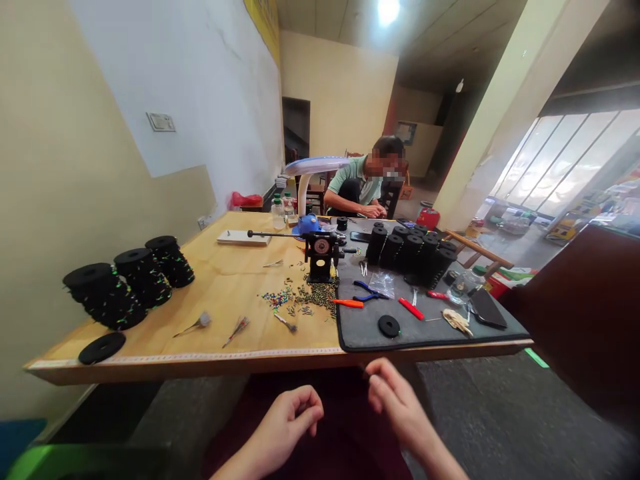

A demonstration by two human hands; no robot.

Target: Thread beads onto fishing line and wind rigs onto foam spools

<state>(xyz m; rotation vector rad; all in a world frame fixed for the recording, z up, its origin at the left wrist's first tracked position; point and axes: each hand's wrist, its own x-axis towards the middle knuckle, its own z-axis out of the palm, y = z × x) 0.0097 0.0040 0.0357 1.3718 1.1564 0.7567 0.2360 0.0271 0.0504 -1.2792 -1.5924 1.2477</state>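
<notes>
My left hand (299,415) is held in front of the table edge, above my lap. Its fingers curl in against the thumb, and anything between them is too small to make out. To its right, my right hand (395,398) is closed in a pinch just below the table's front edge; what it may hold cannot be made out. Nearest on the table are a flat black foam disc (389,326) on the grey mat (365,337) and a bundle of thin strands (285,323). Small metallic and coloured pieces (315,297) lie heaped beyond.
Black foam rolls (93,293) stand at the left, and more rolls (407,250) on the mat. A black winding device (320,257) stands mid-table before a lamp (303,190). Pliers (370,292), a red-handled tool (411,308) and a bottle (463,287) lie right. A person (363,180) sits opposite.
</notes>
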